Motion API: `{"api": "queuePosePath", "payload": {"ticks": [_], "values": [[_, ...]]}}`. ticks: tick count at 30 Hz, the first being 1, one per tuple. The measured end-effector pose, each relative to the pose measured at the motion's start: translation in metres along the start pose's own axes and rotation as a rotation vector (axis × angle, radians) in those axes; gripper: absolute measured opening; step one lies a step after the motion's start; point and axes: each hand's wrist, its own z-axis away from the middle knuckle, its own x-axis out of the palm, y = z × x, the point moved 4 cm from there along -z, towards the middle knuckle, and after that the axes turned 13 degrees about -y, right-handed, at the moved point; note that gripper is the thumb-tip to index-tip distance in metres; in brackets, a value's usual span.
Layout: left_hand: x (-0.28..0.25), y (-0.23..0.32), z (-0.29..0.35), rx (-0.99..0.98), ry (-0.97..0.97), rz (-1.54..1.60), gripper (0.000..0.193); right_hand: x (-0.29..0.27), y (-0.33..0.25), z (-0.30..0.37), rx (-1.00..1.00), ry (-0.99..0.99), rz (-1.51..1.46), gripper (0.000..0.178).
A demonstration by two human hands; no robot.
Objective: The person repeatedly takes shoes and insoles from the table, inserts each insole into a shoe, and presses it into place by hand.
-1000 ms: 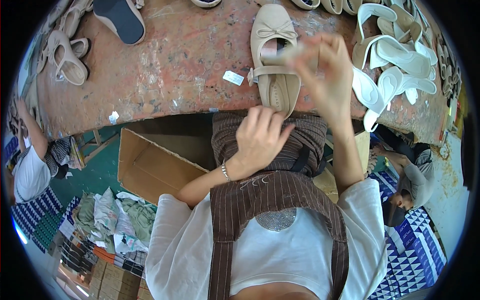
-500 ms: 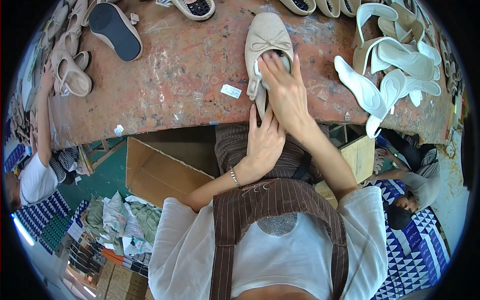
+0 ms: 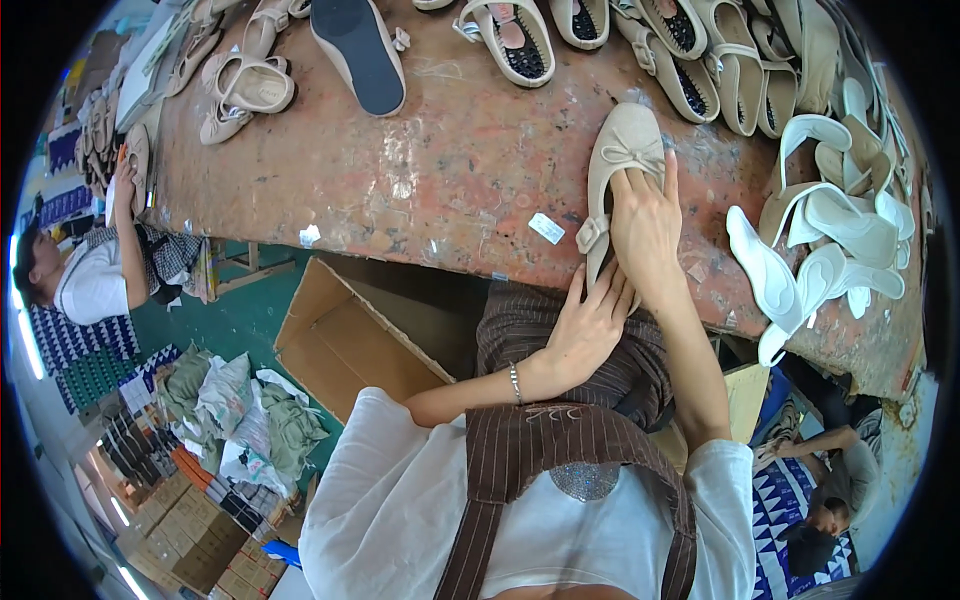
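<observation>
A beige ballet flat shoe (image 3: 628, 140) with a bow on its toe lies sole-down near the table's front edge, its heel toward me. My right hand (image 3: 648, 235) reaches into the shoe's opening with straight fingers; their tips are hidden inside, and one outer finger stretches along the outside. Around the heel, my left hand (image 3: 590, 325) grips the back of the shoe with its fingers. A small buckle or bow ornament (image 3: 592, 237) sits on the shoe's side, just left of the right hand. Whatever lies under the fingers inside the shoe cannot be seen.
White insoles (image 3: 765, 265) are heaped at the right. Several beige shoes (image 3: 520, 45) line the far side, and one dark-soled shoe (image 3: 365, 60) lies upturned. A cardboard box (image 3: 350, 330) stands below the table edge. Co-workers sit at left (image 3: 95, 270) and right (image 3: 840, 470).
The view has shifted, so the table sits lower and further right. My right fingers have gone deeper into the shoe, and the white edge seen there earlier no longer shows.
</observation>
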Motion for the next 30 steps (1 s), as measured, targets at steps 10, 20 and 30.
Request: {"api": "queuePosePath", "payload": {"ticks": [10,20,30], "values": [[0.0,-0.002,-0.002,0.002,-0.008,0.042,0.039,-0.024,-0.008,0.003,0.035,0.128,0.124,0.036],[0.013,-0.005,0.002,0.015,-0.128,0.133,0.044,-0.024,-0.015,0.024,-0.027,0.477,0.042,0.03],[0.007,-0.007,-0.002,0.037,-0.067,0.1,0.041,-0.023,-0.004,0.014,-0.01,0.341,-0.025,0.027]]}}
